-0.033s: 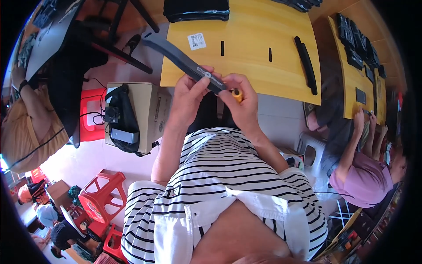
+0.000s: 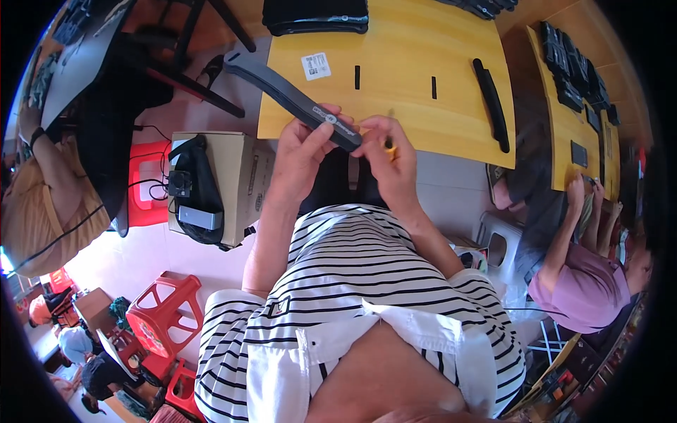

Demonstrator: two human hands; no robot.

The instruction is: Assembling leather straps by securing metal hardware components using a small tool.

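Note:
My left hand [image 2: 302, 151] is closed around a long dark grey strap [image 2: 289, 99] with pale lettering, its thumb pressed on top. The strap's far end slants up to the left, past the table edge. At the near end, the fingers of my right hand [image 2: 389, 158] are bent close to the strap's tip. Within that hand sits a small yellow-handled tool [image 2: 392, 149]; its working end is hidden or blurred, so its kind is unclear. Whether the right fingertips also pinch the strap, I cannot tell.
Before me is a yellow table [image 2: 402, 63] with two dark slots. On it are a white label [image 2: 316, 65], a black strap [image 2: 491, 106] and a black stack [image 2: 315, 15]. A cardboard box [image 2: 243, 169] stands left. A person [image 2: 578, 285] works at the right table.
My right hand has shifted slightly, and the yellow-handled tool in it has turned and moved a little right. The strap has tilted slightly in my left hand.

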